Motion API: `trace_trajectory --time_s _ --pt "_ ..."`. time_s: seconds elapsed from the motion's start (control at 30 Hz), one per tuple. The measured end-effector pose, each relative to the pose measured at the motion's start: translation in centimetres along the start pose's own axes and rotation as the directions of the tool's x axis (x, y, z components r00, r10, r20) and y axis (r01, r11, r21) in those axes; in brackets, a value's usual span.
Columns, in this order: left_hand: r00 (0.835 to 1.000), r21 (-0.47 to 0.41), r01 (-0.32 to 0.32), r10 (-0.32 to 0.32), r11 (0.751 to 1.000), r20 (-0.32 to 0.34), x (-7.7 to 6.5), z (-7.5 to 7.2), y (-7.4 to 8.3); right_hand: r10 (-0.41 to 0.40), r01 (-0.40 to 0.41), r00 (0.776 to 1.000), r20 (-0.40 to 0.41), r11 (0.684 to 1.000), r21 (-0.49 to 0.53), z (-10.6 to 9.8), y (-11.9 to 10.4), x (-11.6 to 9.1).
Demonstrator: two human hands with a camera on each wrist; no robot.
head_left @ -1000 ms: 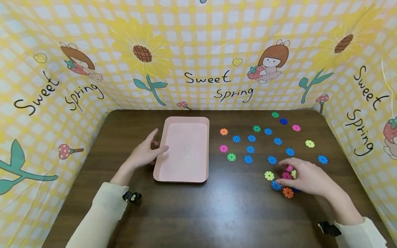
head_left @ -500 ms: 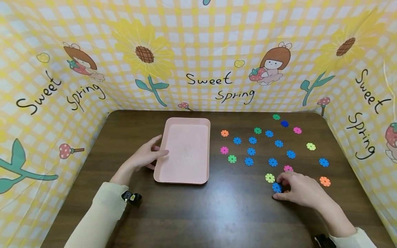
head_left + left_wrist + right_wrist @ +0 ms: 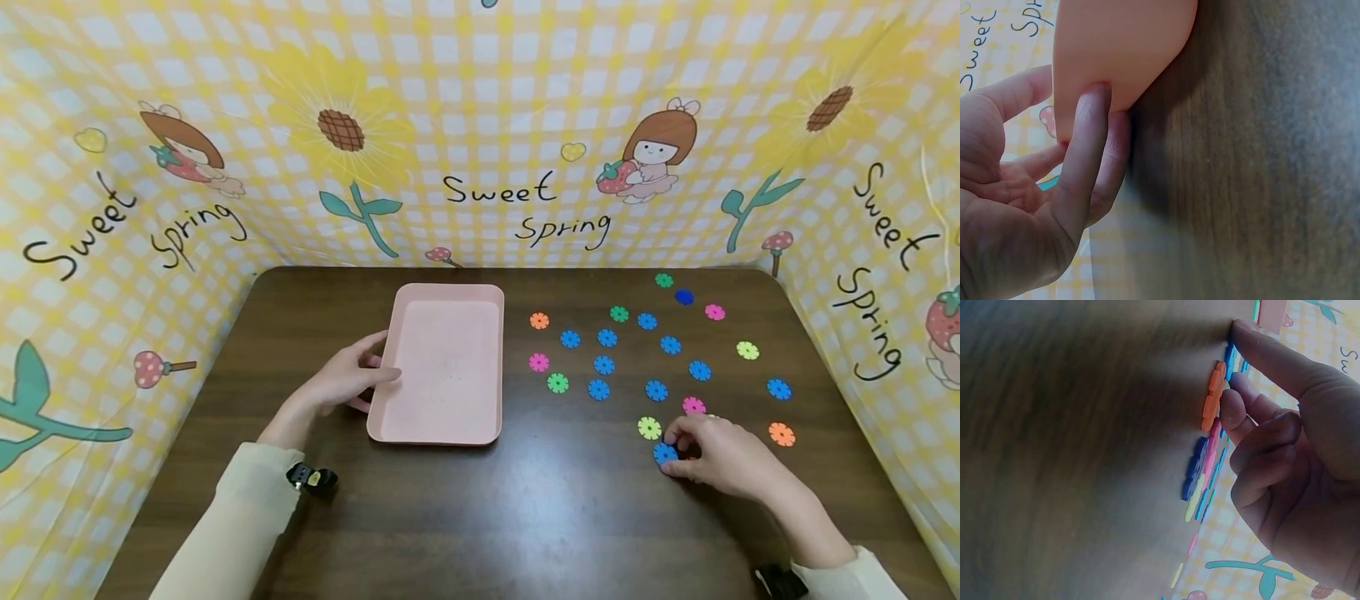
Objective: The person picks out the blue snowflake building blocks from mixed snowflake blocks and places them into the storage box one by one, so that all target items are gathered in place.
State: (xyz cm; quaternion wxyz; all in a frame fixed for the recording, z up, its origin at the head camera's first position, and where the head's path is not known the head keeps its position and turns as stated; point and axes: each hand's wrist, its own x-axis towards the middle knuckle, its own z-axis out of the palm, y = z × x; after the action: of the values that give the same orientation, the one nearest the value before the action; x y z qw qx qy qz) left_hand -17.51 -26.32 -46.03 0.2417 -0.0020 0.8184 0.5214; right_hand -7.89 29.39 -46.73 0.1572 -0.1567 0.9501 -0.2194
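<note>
My left hand (image 3: 341, 379) grips the left rim of a shallow pink tray (image 3: 450, 367). Its thumb lies over the rim while the fingers press the outer wall (image 3: 1122, 44), as the left wrist view shows. On the right, my right hand (image 3: 723, 454) pinches a blue notched plastic disc (image 3: 664, 453) between thumb and index finger, down at the table. In the right wrist view, an orange disc (image 3: 1212, 397) and a dark blue disc (image 3: 1194, 469) lie close to the curled fingers. A yellow-green disc (image 3: 649, 428) and a pink disc (image 3: 693, 405) lie just beyond this hand.
Several more notched discs lie scattered over the right half of the dark wooden table (image 3: 420, 517), among them a green disc (image 3: 557, 383) and an orange disc (image 3: 782, 434). Patterned yellow-checked cloth (image 3: 487, 125) stands around the back and sides.
My right hand has come down and left, from over the small cluster of discs to the blue disc, and pinches it. The left hand's fingers have closed in on the tray's side.
</note>
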Motion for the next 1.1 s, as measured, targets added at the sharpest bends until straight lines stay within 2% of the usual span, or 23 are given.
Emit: trace_trajectory --time_s 0.2,0.57,0.83,1.1 --pt "1.000 -0.001 -0.001 0.001 1.000 0.006 -0.1 -0.1 0.1 -0.007 0.006 1.000 0.014 0.999 0.035 -0.1 0.1 0.3" --pt "1.000 0.006 0.002 -0.002 1.000 0.002 0.2 -0.2 -0.4 -0.072 0.073 0.997 -0.024 0.995 0.065 0.1 0.5 0.3" --pt "1.000 -0.014 -0.011 0.011 1.000 0.004 -0.2 0.0 -0.1 -0.125 0.114 0.992 0.027 0.957 0.266 0.0 0.7 0.2" --pt "1.000 -0.028 -0.019 0.020 0.999 0.021 -0.3 0.2 0.2 -0.214 0.226 0.974 -0.073 0.944 0.241 -0.7 -0.4 1.6"
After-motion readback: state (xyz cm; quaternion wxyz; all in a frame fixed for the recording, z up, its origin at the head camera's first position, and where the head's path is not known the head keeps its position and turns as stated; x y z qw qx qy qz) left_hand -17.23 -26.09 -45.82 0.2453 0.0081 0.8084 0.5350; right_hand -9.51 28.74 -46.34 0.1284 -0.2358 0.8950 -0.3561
